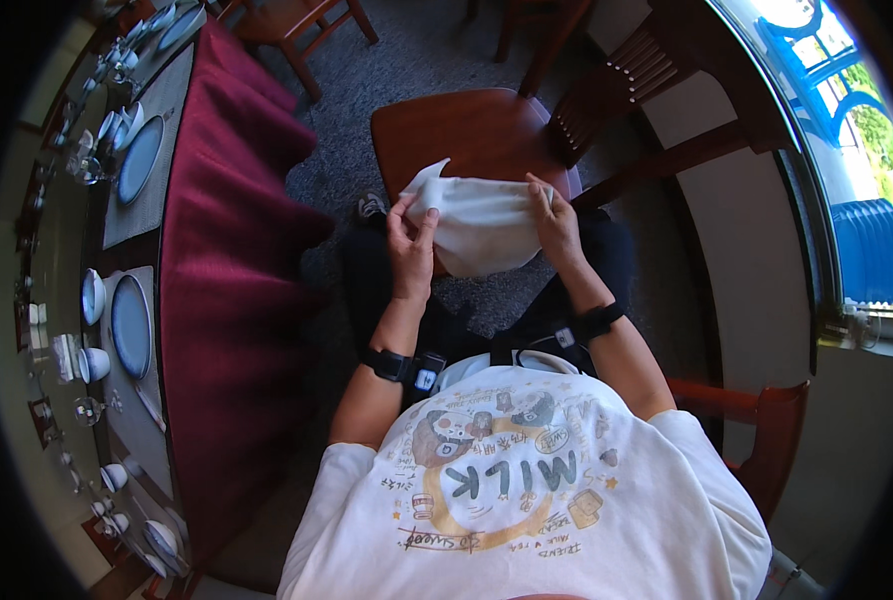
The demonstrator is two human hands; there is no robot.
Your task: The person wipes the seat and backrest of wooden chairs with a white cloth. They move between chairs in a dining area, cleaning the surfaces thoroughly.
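Note:
A white cloth point(487, 225) is stretched between my two hands, in front of a brown wooden chair point(454, 127). My left hand point(415, 236) pinches its left side between thumb and fingers, and one pointed corner sticks up above that hand. Gripping the cloth's upper right edge is my right hand point(555, 221), thumb on the near face. The lower part of the cloth hangs loose in a curve between my forearms. The fingers behind the cloth are partly hidden.
On my left stands a table with a dark red tablecloth point(229, 247), set with blue-grey plates point(132, 327), cups point(93, 364) and glasses point(88, 411). The chair's slatted backrest point(604, 97) leans near the wall and window on the right. Another wooden chair point(296, 30) stands ahead.

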